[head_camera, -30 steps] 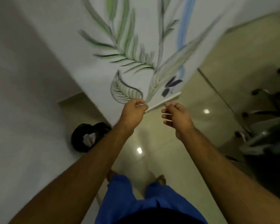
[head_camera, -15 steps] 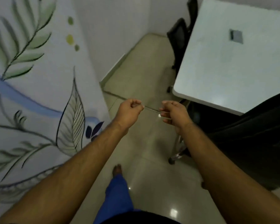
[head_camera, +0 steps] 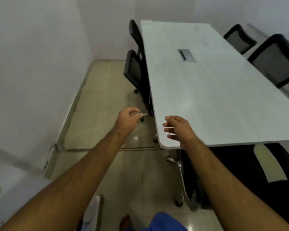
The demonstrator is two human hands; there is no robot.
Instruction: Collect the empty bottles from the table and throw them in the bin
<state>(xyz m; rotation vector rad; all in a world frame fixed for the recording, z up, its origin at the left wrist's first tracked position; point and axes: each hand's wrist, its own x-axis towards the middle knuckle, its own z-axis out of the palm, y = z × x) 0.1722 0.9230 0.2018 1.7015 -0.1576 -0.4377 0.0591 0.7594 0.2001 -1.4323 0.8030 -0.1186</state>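
Note:
A long white table point(head_camera: 207, 97) fills the right half of the head view, and I see no bottle on its top. No bin is in view. My left hand point(head_camera: 128, 120) hangs over the floor just left of the table's near corner, fingers curled shut, thumb against them, with nothing I can make out inside. My right hand point(head_camera: 178, 129) hovers over the table's near left corner, fingers loosely bent and apart, holding nothing.
Two black chairs point(head_camera: 135, 69) stand pushed in along the table's left side, and two more point(head_camera: 272, 59) on the far right. A grey cable hatch point(head_camera: 186, 55) is set in the tabletop. A black chair point(head_camera: 240, 172) sits under the near end. White walls close the left.
The view has swung from the painted wall and the bin on the floor round to the table. My hands have moved apart, and the right hand's fingers have loosened.

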